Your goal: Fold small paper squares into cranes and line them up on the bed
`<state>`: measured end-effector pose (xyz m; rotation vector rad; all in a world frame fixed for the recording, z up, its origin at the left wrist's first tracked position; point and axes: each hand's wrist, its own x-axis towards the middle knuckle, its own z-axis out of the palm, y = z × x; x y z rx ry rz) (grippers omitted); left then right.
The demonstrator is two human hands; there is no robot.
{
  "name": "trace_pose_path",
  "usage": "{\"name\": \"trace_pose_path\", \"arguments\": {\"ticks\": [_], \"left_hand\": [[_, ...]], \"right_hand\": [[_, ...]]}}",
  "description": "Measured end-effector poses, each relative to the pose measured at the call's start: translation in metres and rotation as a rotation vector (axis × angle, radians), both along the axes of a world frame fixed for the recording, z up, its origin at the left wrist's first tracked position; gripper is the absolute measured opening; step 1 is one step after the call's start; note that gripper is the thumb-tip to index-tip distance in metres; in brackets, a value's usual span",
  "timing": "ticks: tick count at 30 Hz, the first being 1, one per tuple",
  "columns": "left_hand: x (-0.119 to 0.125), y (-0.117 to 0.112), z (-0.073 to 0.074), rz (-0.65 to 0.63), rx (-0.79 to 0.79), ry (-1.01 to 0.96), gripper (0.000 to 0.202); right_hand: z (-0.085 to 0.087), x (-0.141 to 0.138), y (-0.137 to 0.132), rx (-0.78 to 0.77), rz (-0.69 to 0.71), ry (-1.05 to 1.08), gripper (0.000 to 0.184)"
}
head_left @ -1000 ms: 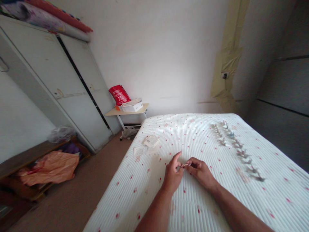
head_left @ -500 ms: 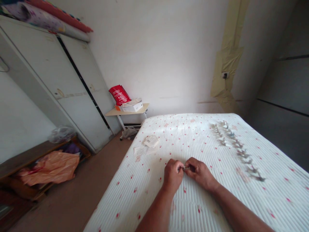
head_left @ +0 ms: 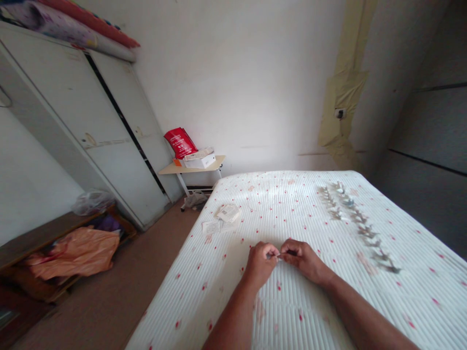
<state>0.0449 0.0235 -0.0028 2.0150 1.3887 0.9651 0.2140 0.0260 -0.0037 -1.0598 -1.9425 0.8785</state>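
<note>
Above the near middle of the bed [head_left: 292,301], my left hand [head_left: 261,262] and my right hand [head_left: 302,258] meet with fingertips almost touching. Both are closed in a pinch on a small folded piece of paper [head_left: 279,256], mostly hidden by the fingers. To the right, two rows of small folded paper figures [head_left: 368,232], bird-like in shape, stand on the striped cover. Left of my hands lies a small pile of printed paper squares [head_left: 228,213], with loose pieces [head_left: 211,227] beside it.
Past the bed's far left corner, a small table [head_left: 171,169] bears a red bag [head_left: 180,142] and a white box [head_left: 200,160]. A wardrobe [head_left: 73,107] and a low wooden shelf with an orange plastic bag [head_left: 76,253] are at left. A wall socket [head_left: 340,113] is ahead.
Both hands have shifted slightly, and the fingers have changed their pinch on the small paper. The paper squares and the rows of figures stay where they were.
</note>
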Motion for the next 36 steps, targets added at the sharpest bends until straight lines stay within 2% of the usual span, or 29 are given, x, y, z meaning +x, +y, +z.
{"name": "trace_pose_path", "arguments": {"ticks": [3, 7, 12, 15, 18, 23, 28, 36], "left_hand": [[-0.001, 0.001, -0.001, -0.007, 0.031, 0.047, 0.020], [-0.002, 0.002, -0.005, -0.058, 0.201, 0.103, 0.024], [-0.004, 0.000, -0.007, -0.117, 0.474, 0.254, 0.018], [-0.006, -0.002, -0.009, -0.145, 0.556, 0.396, 0.017], [-0.010, -0.007, -0.010, -0.203, 0.543, 0.504, 0.022], [-0.017, -0.023, 0.001, -0.279, 0.462, 0.615, 0.019], [-0.015, -0.041, 0.011, -0.208, 0.366, 0.678, 0.019], [-0.010, -0.043, 0.008, -0.214, 0.341, 0.695, 0.019]], "right_hand": [[0.001, 0.002, 0.000, 0.041, 0.027, -0.067, 0.016], [0.005, 0.001, -0.002, 0.146, 0.062, -0.134, 0.012], [0.002, -0.003, -0.006, 0.348, 0.050, -0.250, 0.018], [0.000, -0.004, -0.007, 0.484, 0.047, -0.390, 0.027], [0.002, -0.002, -0.012, 0.515, 0.080, -0.489, 0.027], [0.009, 0.006, -0.026, 0.431, 0.102, -0.505, 0.023], [0.008, 0.011, -0.036, 0.415, 0.024, -0.573, 0.024], [-0.001, 0.018, -0.040, 0.400, 0.029, -0.574, 0.028]]}}
